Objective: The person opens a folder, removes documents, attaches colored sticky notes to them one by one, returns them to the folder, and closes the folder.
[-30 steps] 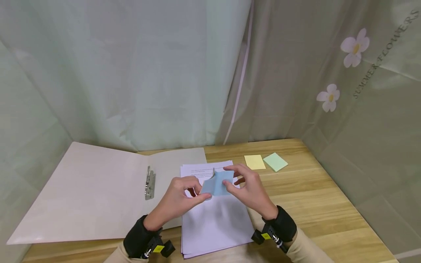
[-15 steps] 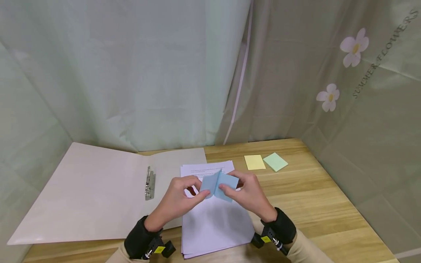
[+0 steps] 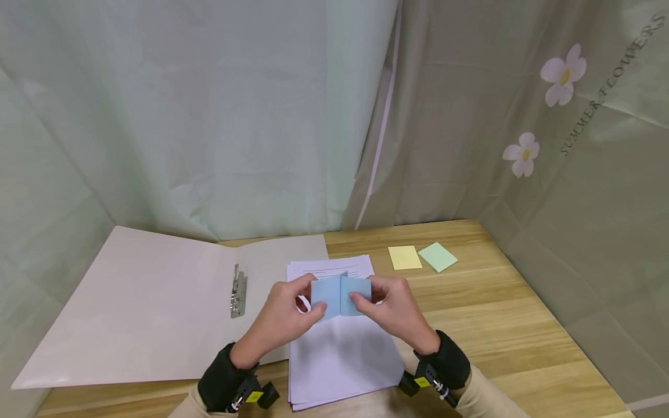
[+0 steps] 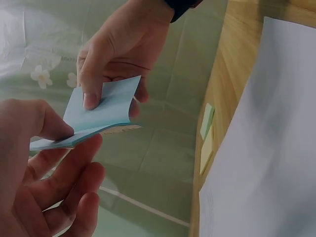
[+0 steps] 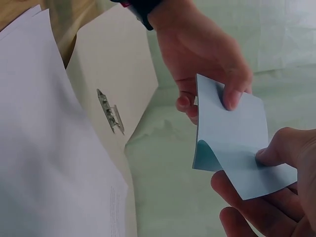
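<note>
Over the paper stack, my left hand (image 3: 284,309) pinches a blue sticky note pad (image 3: 325,290) between thumb and fingers. My right hand (image 3: 399,307) holds the top sheet (image 3: 358,285) of that pad, thumb in front and fingers behind. This sheet bends away from the pad along a crease between the hands, still joined to it at one edge. The left wrist view shows the pad's thin layered edge (image 4: 89,133) under the left thumb. In the right wrist view the lifted blue sheet (image 5: 247,180) curves away from the pad (image 5: 212,106).
Beneath the hands lies a stack of white paper (image 3: 345,360) with printed lines near its top. An open white binder (image 3: 151,313) with a metal clip (image 3: 238,292) is spread at the left. A yellow pad (image 3: 405,258) and a green pad (image 3: 438,257) lie at the back right.
The right hand has shifted slightly, bringing the blue sheet from a tilted position to roughly level beside the pad. The left hand has turned the pad's face more toward the head camera.
</note>
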`<state>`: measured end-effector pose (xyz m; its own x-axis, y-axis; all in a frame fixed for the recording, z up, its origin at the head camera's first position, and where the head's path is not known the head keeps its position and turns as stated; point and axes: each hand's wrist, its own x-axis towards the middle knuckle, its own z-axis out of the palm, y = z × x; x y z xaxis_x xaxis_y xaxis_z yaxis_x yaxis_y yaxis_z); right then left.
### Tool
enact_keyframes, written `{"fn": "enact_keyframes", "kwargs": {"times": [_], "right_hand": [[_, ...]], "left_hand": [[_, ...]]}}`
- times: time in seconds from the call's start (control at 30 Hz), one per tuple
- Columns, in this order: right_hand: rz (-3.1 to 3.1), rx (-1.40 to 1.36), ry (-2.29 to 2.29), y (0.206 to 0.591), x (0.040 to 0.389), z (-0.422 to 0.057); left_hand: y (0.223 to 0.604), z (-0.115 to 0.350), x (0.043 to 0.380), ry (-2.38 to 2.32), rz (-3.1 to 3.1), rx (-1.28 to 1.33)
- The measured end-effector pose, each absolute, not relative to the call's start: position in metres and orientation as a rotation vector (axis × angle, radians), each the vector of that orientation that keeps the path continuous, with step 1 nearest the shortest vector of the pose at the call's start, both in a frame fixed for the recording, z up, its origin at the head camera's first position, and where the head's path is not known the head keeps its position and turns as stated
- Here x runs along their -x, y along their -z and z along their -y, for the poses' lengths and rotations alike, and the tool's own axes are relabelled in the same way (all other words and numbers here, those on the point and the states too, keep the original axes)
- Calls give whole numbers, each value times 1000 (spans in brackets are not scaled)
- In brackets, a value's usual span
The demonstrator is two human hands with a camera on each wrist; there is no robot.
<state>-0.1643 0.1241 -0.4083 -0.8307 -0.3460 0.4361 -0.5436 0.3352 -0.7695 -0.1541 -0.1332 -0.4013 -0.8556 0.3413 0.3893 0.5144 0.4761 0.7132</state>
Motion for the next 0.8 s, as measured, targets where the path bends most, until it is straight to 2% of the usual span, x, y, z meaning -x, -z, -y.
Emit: {"fn": "enact_keyframes", "kwargs": {"times": [0.67,0.8], "right_hand": [[2437,-908,-1421,407,166,-127],[2383,-990,-1255,408,166,-126]], "left_hand": [[400,133,156,1258,2568,702],[398,134,155,1264,2585,719]]}}
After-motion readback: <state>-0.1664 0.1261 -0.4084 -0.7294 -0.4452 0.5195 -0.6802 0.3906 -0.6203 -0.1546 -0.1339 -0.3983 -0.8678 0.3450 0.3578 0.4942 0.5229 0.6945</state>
